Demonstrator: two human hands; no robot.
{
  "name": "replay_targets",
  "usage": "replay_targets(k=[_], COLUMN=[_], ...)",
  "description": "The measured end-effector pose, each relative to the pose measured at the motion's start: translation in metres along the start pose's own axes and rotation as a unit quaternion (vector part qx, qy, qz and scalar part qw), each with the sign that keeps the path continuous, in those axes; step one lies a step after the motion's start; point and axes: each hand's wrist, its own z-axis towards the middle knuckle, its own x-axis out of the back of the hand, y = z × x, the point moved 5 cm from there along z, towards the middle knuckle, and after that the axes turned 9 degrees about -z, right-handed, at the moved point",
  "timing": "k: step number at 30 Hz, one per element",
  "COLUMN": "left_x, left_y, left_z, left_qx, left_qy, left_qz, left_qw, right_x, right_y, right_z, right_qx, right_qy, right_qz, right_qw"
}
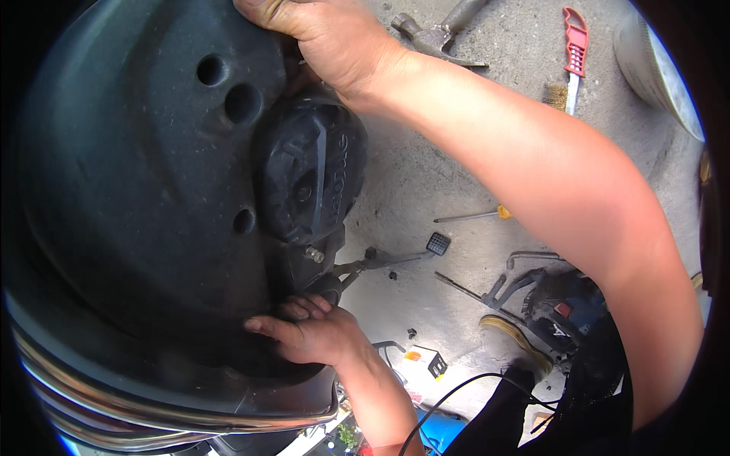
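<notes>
A large black plastic body panel [144, 152] with several round holes and chrome trim along its lower side fills the left of the head view. My right hand [312, 38] grips its edge at the top. Lower down, my left hand [312, 334] holds it with curled fingers and thumb stretched along the surface; part of that hand is hidden in shadow. Between my hands is a rounded dark engine cover [304, 167] with raised lettering, and a metal fitting [315, 252] just beneath it. A pedal-like lever [438, 244] sticks out to the right of the left hand.
On the concrete [403, 190] lie a metal bracket [433, 42], a red-handled tool [576, 38], a wire brush [555, 95], a screwdriver [464, 216], a blue-and-black power tool [570, 304] and a small box [430, 361]. A metal drum [646, 61] stands top right; my shoe [517, 342] and a cable [471, 380] are below.
</notes>
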Motion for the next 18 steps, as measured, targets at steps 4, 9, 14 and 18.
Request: replay_targets(k=[4,9,14,18], left_x=[-0.001,0.007,0.015,0.025], left_y=[0.000,0.003,-0.002,0.000], left_z=[0.002,0.001,0.001,-0.010], left_qx=[0.023,0.034,0.050,0.008], left_qy=[0.012,-0.024,-0.047,-0.114], left_qz=[-0.011,-0.039,-0.046,-0.029], left_qw=[1.000,0.998,0.997,0.993], right_x=[-0.002,-0.010,-0.029,-0.033], right_y=[-0.010,-0.035,-0.034,-0.038], right_z=[-0.001,-0.032,-0.055,-0.068], right_qx=[-0.069,-0.015,-0.040,-0.060], right_qy=[0.082,0.042,0.026,0.026], right_qz=[-0.197,-0.361,-0.492,-0.519], right_qw=[0.974,0.932,0.869,0.852])
